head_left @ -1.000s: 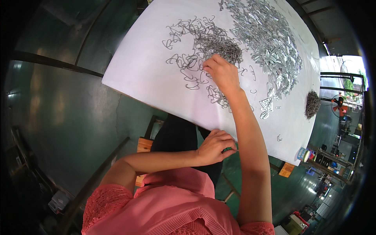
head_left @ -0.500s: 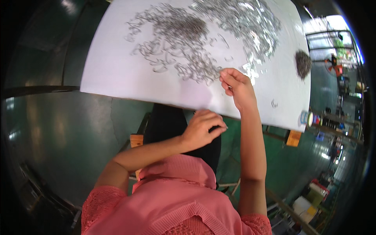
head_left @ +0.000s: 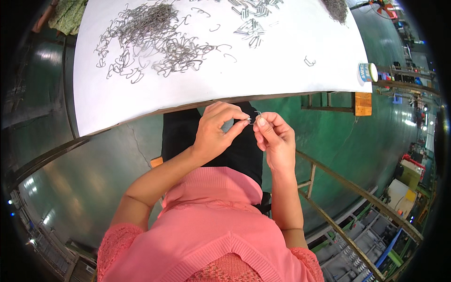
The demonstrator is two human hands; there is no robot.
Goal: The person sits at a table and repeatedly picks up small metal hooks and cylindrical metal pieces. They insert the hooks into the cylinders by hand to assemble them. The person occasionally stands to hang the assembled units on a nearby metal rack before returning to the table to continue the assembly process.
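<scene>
Curving, the thin wire hook point(head_left: 252, 124) looks grey.

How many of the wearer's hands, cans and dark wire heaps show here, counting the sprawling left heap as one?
Hands: 2 (left hand, right hand)
Blue-and-white can: 1
Dark wire heaps: 2 (left hook heap, far-right heap)
Total: 5

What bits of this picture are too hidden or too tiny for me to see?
Head view: the silvery bit in the left hand; that hand covers most, and it's too small to identify.
Head view: the wire piece's full shape; the right hand covers part.
Head view: how far the silver strips spread; the upper edge cuts them off.
Head view: the dark heap's top; the upper edge cuts that off too.
</scene>
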